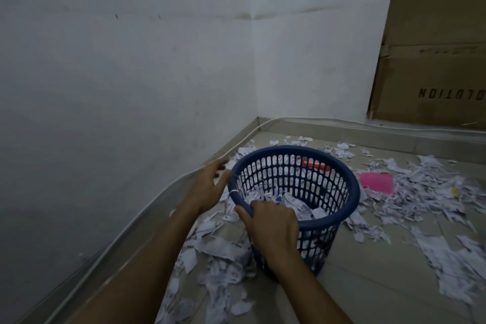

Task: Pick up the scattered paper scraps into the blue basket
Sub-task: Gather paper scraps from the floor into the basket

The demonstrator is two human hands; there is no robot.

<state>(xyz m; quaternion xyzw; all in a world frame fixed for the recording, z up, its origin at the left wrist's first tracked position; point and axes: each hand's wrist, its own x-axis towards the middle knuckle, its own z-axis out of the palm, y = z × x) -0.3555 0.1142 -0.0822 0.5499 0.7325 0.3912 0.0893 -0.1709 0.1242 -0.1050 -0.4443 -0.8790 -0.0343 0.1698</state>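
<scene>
A blue mesh basket [352, 187] stands on the tiled floor near the room's corner, tilted slightly toward me, with paper scraps inside. My right hand [273, 229] grips its near rim, fingers curled over the edge. My left hand [210, 184] is at the rim's left side, thumb against it, fingers spread. White paper scraps [221, 247] lie scattered on the floor around the basket, thickest at the right [420, 192] and in front.
A pink object [376, 182] lies among the scraps right of the basket. A red-orange item [315, 164] shows behind the far rim. White walls meet at the corner; a cable [184, 177] runs along the skirting. A cardboard box [434, 60] leans at the back right.
</scene>
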